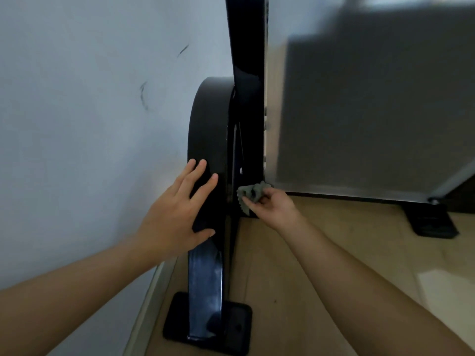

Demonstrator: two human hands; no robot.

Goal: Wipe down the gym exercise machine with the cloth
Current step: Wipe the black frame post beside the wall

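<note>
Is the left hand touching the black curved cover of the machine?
Touching. The head view shows the left hand lying flat on the black curved cover, fingers and thumb spread over its surface, no gap visible.

Pale scuffed wall [90, 98] — wooden floor [321, 253], grey panel [372, 111].

Machine [208, 129] glossy black; cloth [250, 195] grey-green; floor [321, 253] tan wood.

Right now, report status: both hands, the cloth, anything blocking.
Left hand flat on glossy black curved machine housing. Right hand pinches crumpled grey-green cloth at its right side. White wall close on left.
</note>
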